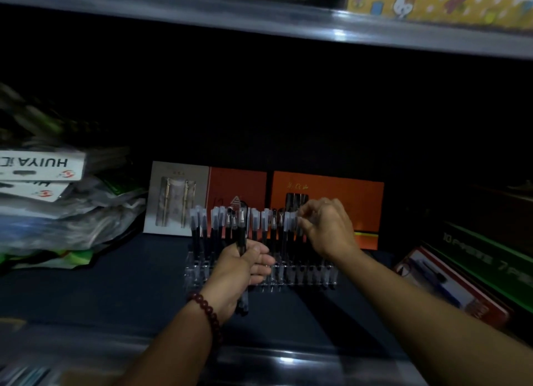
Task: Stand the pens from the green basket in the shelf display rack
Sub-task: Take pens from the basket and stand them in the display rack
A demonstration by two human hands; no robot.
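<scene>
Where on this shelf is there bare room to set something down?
Bare shelf lies between the bag pile and the pen rack, and in front of the rack toward the shelf edge. Crowded: stacked boxes at right, orange boxes behind.

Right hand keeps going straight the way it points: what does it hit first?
Right hand likely meets the standing pens in the rack; it seems to pinch one. Orange box lies behind; depth unclear.
</scene>
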